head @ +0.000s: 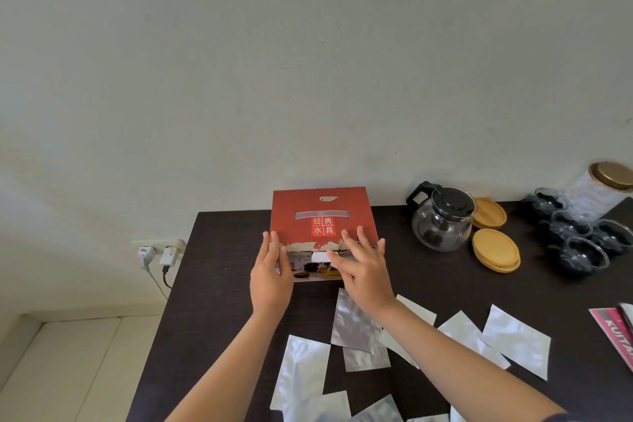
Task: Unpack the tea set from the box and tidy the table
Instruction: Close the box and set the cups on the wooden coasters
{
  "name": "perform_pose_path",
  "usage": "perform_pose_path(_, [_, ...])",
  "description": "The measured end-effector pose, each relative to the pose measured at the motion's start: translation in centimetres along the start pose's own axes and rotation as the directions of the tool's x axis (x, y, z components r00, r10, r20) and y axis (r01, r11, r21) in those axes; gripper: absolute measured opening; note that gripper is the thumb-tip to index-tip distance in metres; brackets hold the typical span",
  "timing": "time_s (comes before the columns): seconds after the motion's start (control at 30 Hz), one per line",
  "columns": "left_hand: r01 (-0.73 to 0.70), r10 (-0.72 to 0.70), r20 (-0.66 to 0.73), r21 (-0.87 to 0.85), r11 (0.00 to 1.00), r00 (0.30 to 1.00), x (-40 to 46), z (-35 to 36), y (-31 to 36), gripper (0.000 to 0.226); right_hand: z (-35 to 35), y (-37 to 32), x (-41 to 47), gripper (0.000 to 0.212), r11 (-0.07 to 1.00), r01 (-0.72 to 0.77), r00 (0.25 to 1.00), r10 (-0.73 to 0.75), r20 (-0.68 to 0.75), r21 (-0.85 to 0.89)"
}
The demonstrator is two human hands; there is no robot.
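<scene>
Both hands (270, 279) on box (322, 216), front part-hidden.

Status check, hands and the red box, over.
Left hand flat on red box side, right hand open at its front. Box closed. Silver pouches litter table in front.

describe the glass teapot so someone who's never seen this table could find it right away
Start at the red box standing at the back of the dark table, against the wall. To its right stands the glass teapot, with two round wooden lids just to its right. It is the only clear rounded vessel with a black lid and a black handle; the glass cups farther right are smaller and open-topped.
</scene>
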State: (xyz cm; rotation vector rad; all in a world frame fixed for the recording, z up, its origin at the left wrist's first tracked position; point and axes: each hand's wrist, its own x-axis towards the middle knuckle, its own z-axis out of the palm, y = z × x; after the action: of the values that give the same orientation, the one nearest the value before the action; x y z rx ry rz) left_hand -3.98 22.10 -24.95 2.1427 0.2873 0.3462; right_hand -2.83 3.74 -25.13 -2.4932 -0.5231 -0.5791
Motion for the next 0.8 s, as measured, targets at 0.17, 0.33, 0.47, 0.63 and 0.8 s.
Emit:
perform_pose_path(0.17, [0.003,-0.003,-0.002,0.0,1.0,1.0,-0.1,-0.1,0.2,0.046,0.0,0.0,-0.1,0.038,1.0,0.002,1.0,-0.002,-0.01,0.019])
perform_pose_path(0.33, [0.0,0.0,0.001,-0.007,1.0,1.0,-0.1,-0.1,0.3,0.046,0.4,0.0,0.0,0.034,0.998,-0.045,0.998,0.047,-0.052,0.037])
perform_pose_path(0.47, [0.009,-0.009,0.003,-0.002,1.0,1.0,-0.1,-0.1,0.3,0.047,0.5,-0.3,0.3,0.035,0.984,-0.16,0.981,0.167,-0.095,0.079])
perform_pose_path(0.63, [0.003,-0.003,0.008,-0.013,1.0,1.0,-0.1,-0.3,0.4,0.047,0.1,0.2,0.5,0.072,0.939,-0.284,0.945,0.309,-0.11,0.195])
perform_pose_path(0.8, [0.018,-0.018,0.01,-0.075,0.997,1.0,-0.3,-0.6,0.5,0.046,-0.8,-0.4,0.6,0.11,0.763,-0.526,0.841,0.531,0.101,0.375])
